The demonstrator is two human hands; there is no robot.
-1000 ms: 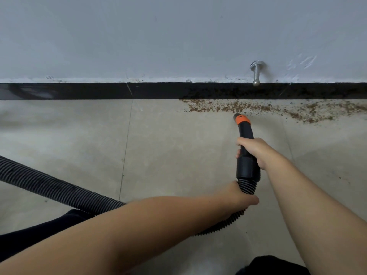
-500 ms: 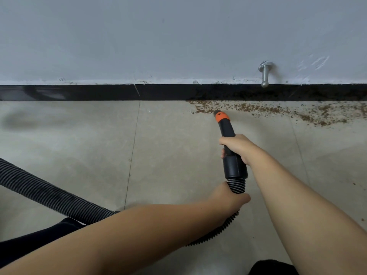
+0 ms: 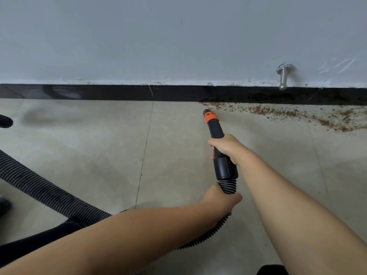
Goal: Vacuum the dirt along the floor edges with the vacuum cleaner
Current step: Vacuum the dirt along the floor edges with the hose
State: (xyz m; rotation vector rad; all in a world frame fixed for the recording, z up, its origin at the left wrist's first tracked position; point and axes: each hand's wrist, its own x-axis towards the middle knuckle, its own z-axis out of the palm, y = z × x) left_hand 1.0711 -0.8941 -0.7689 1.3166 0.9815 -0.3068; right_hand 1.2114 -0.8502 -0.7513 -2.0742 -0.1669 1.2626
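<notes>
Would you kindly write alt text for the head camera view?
A right hand and left hand aim a black vacuum nozzle with hose at brown dirt scattered along a black baseboard.

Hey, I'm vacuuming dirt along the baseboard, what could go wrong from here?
1. The nozzle sits at the left end of the dirt; a fast sweep right may scatter crumbs instead of lifting them.
2. The door stop juts from the wall above the dirt; the nozzle could knock it.
3. The hose loops beside your leg. Held by the left hand and right hand, it may snag as you move right.
</notes>
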